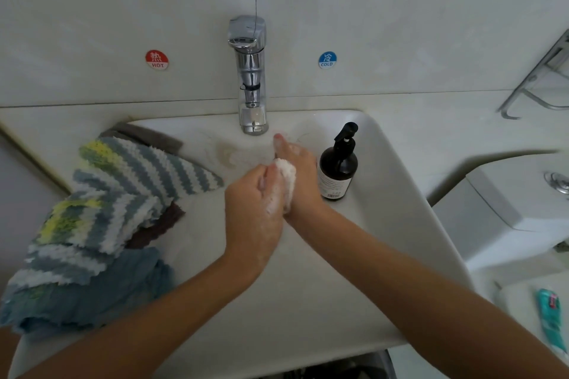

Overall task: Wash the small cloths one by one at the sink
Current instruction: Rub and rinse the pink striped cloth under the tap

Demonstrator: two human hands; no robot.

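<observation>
White wall tiles [400, 24] fill the upper field; round red HOT sticker [157, 60] left of the tap, round blue COLD sticker [327, 60] right of it. White sink [308, 301] spans the centre, chrome tap [251, 77] standing at its back edge. Pile of small cloths [101, 218] lies over the sink's left rim: striped grey-white-yellow ones on top, a brown one partly under them, a blue one nearest the camera, a grey one at the far end. White toilet cistern [508, 212] at right, with a chrome rack [535, 83] on the wall above it. Over the basin, left hand [251, 212] and right hand [300, 181] are pressed together around a small white cloth [284, 184], soapy, sandwiched between them below the spout. Left grip: fingers curled round the cloth. Right grip: fingers extended fairly straight, flat against the cloth's other side. Dark pump bottle [338, 166] stands on the sink ledge just beside the right hand. Teal tube [551, 317] at lower right edge.
</observation>
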